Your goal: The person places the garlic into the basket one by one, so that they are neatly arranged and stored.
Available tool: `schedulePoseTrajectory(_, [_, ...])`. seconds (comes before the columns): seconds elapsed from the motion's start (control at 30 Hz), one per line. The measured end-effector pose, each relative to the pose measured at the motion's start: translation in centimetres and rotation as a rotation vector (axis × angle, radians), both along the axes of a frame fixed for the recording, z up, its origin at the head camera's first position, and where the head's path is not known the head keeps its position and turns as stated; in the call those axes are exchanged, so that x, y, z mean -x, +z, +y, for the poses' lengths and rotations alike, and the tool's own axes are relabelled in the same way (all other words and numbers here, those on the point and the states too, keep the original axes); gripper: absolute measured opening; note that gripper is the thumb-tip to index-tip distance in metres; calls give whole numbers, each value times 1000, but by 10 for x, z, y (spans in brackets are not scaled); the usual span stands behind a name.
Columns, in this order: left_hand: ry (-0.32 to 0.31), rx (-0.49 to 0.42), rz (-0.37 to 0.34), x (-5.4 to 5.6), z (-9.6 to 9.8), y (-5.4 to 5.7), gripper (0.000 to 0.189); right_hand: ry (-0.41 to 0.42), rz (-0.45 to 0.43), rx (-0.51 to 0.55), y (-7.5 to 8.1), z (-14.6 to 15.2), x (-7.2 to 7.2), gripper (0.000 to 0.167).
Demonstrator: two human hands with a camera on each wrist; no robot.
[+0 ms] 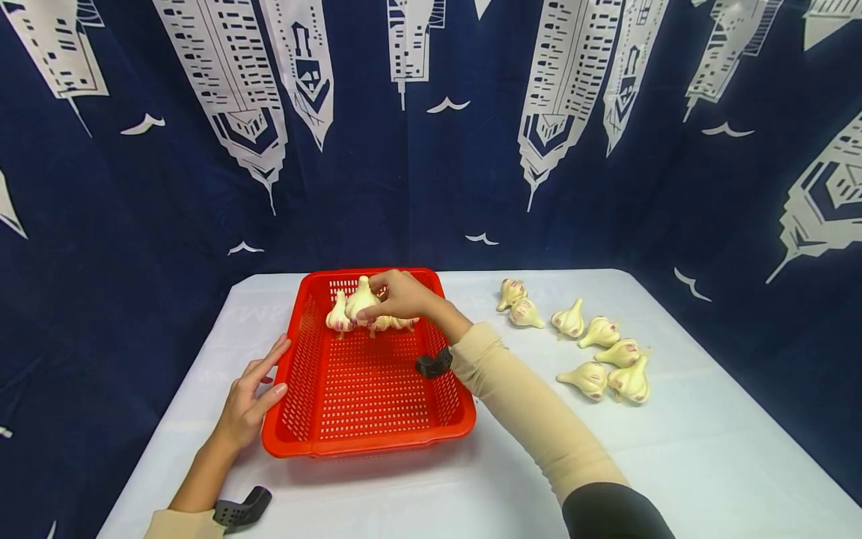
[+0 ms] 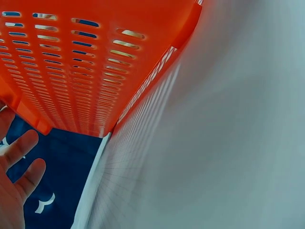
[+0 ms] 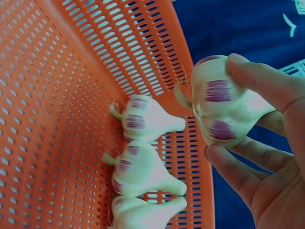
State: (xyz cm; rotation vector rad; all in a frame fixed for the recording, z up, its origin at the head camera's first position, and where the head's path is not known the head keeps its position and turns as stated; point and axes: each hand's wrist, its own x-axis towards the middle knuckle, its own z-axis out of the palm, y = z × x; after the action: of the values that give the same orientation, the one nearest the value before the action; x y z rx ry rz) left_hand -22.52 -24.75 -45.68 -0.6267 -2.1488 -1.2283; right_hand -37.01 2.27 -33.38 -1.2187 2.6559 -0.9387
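Observation:
My right hand (image 1: 402, 295) pinches a garlic bulb (image 1: 362, 301) between thumb and fingers, above the far end of a red plastic basket (image 1: 377, 397). In the right wrist view the held bulb shows purple patches and a tuft of roots, its neck toward the palm. Three other garlic bulbs (image 3: 145, 167) lie in a row in the basket against its far wall, partly hidden by my hand in the head view. My left hand (image 1: 245, 404) touches the basket's left rim with its fingers extended; the left wrist view catches only some of its fingers (image 2: 28, 179).
Several more garlic bulbs (image 1: 601, 332) lie loose on the white table (image 1: 525, 464) to the right of the basket. Behind the table hangs a dark blue cloth (image 1: 417, 187) with white building prints.

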Motion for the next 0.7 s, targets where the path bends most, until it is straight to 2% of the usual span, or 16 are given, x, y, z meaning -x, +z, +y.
schedulePoseTrajectory(0.17, [-7,-8,10,0,-1,-1,63,-2,7,-50,-6,-16,-1,25])
schedulePoseTrajectory(0.33, [-8,-1,17,1,-2,-3,63,9,-39,-137,-17,-31,-6,25])
schedulePoseTrajectory(0.53, [-7,6,14,1,-3,-2,63,66,44,-270,-29,-46,-8,33])
schedulePoseTrajectory(0.7, [-11,4,4,1,-1,-2,63,65,46,-323,-39,-55,-7,38])
